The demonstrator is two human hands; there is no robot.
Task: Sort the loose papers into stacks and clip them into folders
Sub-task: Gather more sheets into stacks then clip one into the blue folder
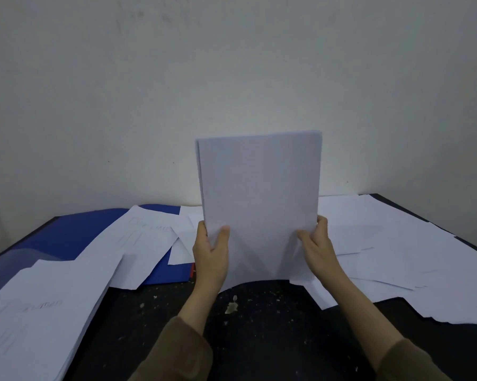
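Left hand (210, 250) and right hand (315, 244) hold paper stack (260, 204) upright

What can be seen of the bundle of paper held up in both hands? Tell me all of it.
The bundle of paper is a sheaf of white sheets, blank on the near face, held upright above the dark table. Its top edges are nearly flush, its left edge slightly fanned, its lower edge curved. The left hand and right hand grip its lower sides, thumbs in front. Whether it touches the table cannot be told.
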